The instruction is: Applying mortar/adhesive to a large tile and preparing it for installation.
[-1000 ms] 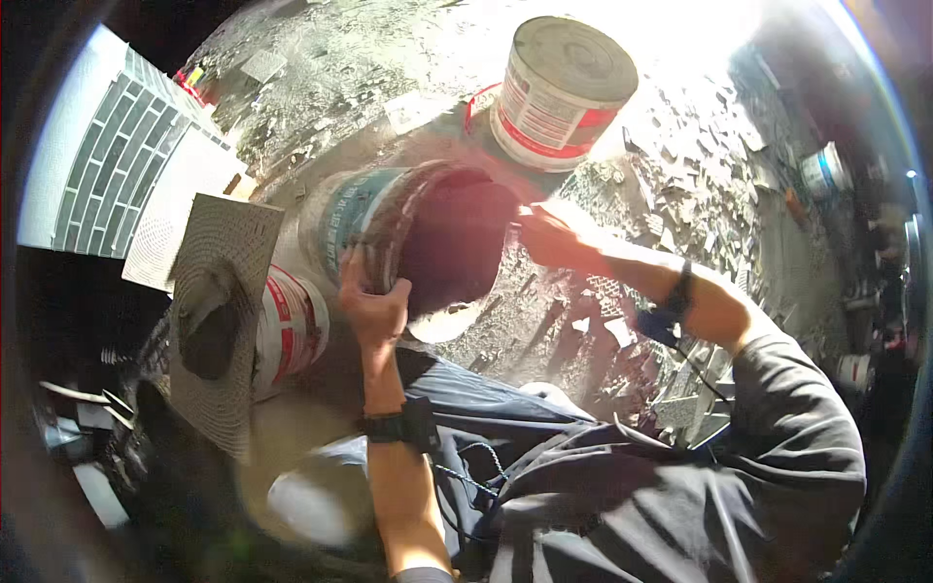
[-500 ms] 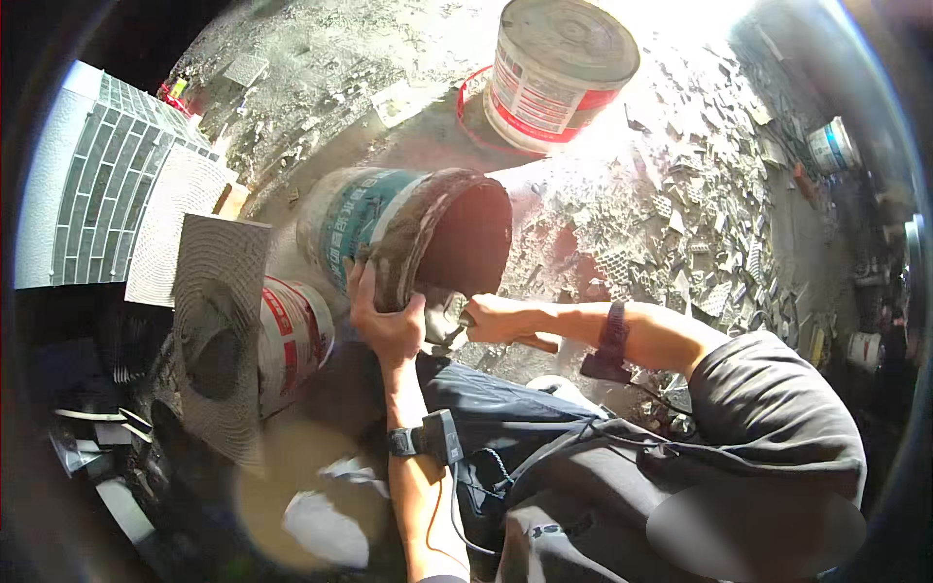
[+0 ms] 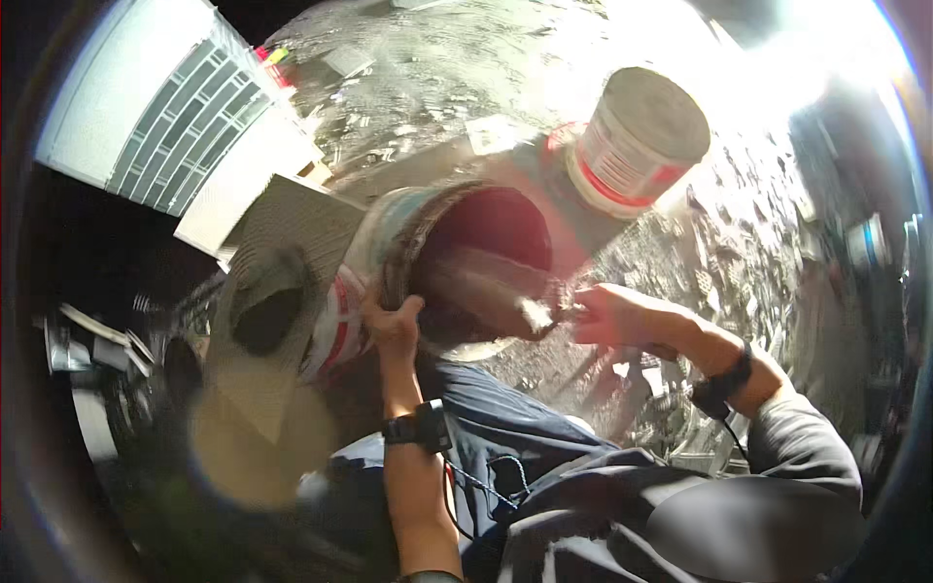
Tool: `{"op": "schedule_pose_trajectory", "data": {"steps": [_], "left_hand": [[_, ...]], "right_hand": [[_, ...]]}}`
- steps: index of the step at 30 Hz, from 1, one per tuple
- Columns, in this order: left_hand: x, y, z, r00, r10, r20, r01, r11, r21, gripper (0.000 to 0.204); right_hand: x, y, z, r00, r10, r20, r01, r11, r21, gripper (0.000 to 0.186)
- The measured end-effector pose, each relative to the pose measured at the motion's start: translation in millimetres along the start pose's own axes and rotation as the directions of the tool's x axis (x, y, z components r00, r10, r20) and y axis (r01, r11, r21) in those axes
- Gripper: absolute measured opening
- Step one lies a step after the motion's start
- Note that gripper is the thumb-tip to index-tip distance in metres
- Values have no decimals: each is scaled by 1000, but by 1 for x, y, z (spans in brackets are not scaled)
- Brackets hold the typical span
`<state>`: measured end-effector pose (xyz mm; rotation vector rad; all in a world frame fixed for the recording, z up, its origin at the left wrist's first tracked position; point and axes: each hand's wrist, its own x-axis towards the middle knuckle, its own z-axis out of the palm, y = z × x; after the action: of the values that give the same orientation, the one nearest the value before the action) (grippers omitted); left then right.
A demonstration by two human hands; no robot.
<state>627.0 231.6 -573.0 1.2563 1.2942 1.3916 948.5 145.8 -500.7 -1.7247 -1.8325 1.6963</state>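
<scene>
A teal-and-white bucket (image 3: 384, 219) lies tipped on its side, its mouth toward me and its rim crusted with grey mortar. My left hand (image 3: 392, 325) is closed on the lower left of that rim. In my closed right hand (image 3: 622, 316), just outside the mouth, is a trowel (image 3: 486, 291), smeared by motion. Its blade reaches into the bucket and looks coated with mortar; the hand hides most of the handle. Left of the bucket, a grey ridged slab (image 3: 316, 219) carries a dark mound of mortar (image 3: 267, 301).
A red-and-white bucket (image 3: 335, 330) sits under the slab's right side. Another lidded bucket (image 3: 637, 141) stands farther off to the right. Broken tile pieces litter the ground on the right. At far left is a block faced with grey brick-like tiles (image 3: 190, 126).
My right hand has moved right, away from the bucket's mouth, and more of the trowel blade shows. My left hand stays at the rim. The whole view has shifted and turned.
</scene>
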Motion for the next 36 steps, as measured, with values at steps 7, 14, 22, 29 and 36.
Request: {"op": "schedule_pose_trajectory", "data": {"steps": [7, 14, 22, 29, 36], "left_hand": [[3, -16, -49, 992, 77, -103, -55, 979, 196, 61], [11, 1, -29, 989, 34, -142, -46, 995, -83, 47], [22, -44, 8, 893, 76, -443, -104, 994, -39, 47], [13, -184, 28, 935, -174, -310, -256, 273, -927, 51], [-44, -156, 52, 962, -201, -184, 128, 930, -344, 64]], "right_hand": [[-29, -140, -29, 977, -68, -201, 57, 997, -58, 23], [112, -223, 35, 563, -787, -252, 633, 607, -481, 35], [237, -270, 105, 628, -774, -78, 494, 475, -728, 26], [190, -319, 166, 425, -872, -242, 703, 486, -519, 24], [240, -189, 150, 703, -630, -330, 536, 774, -336, 27]]}}
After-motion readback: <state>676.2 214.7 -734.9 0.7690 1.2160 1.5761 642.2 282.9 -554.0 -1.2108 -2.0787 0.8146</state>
